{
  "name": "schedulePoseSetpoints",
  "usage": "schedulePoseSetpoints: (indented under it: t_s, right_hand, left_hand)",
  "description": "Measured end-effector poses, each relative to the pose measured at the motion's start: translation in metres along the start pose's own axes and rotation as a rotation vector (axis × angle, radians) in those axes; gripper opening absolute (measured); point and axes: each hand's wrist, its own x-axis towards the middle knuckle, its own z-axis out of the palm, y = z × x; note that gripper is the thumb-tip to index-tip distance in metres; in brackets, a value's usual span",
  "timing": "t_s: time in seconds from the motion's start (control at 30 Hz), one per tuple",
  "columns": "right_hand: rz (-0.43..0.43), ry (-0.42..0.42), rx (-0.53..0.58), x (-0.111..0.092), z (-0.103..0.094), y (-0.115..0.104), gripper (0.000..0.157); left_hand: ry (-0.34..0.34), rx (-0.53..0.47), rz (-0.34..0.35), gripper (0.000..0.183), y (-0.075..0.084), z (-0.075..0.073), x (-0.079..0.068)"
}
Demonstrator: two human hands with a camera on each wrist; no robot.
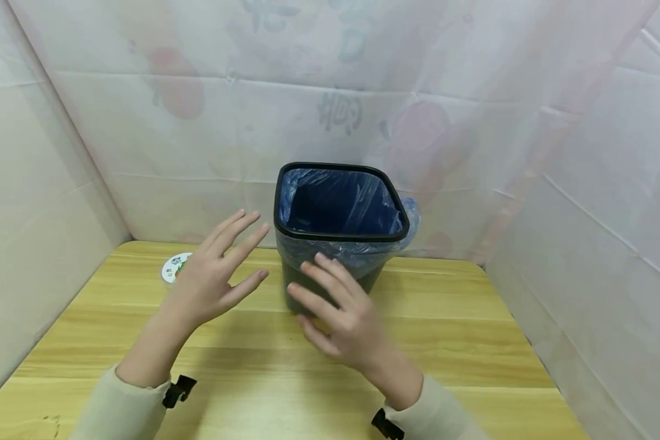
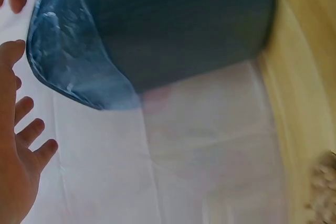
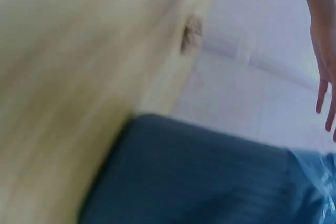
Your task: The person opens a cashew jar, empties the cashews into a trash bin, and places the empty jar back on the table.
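Note:
A dark trash bin (image 1: 330,287) stands upright on the wooden table, with a black rim (image 1: 341,236) around its top. A translucent blue bag (image 1: 341,201) lines the bin and folds down over its outside, bulging at the right corner. My left hand (image 1: 211,278) hovers left of the bin with spread fingers and nothing in them. Slightly blurred, my right hand (image 1: 343,315) is in front of the bin, its fingers relaxed and holding nothing. The left wrist view has the bin's ribbed side (image 2: 184,24) beside the left hand (image 2: 18,145). The right wrist view catches the bin (image 3: 194,177) below the left hand (image 3: 325,51).
A round container with a white printed lid (image 1: 175,267) sits at the table's back left, partly behind the left hand. Its brown contents (image 2: 323,192) show in the left wrist view. Pale cloth walls (image 1: 225,134) enclose the table (image 1: 445,318) at the back and sides.

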Motion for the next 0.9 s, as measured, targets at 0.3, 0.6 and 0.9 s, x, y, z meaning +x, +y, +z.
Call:
schedulePoseSetpoints:
  t_s: [0.3,0.6,0.9]
  right_hand:
    - [0.072,-0.182,0.116,-0.020,0.039,-0.021,0.045]
    - [0.089,-0.407,0.082,-0.028,0.080,-0.036,0.061]
    - [0.217,-0.615,0.116,-0.017,0.117,-0.040,0.068]
  left_hand:
    - [-0.100,0.079,-0.114,0.063,-0.021,-0.006,-0.043]
    - [-0.128,0.125,-0.231,0.064,-0.045,-0.013,-0.078]
    - [-0.160,0.129,-0.328,0.073,-0.067,-0.019,-0.089]
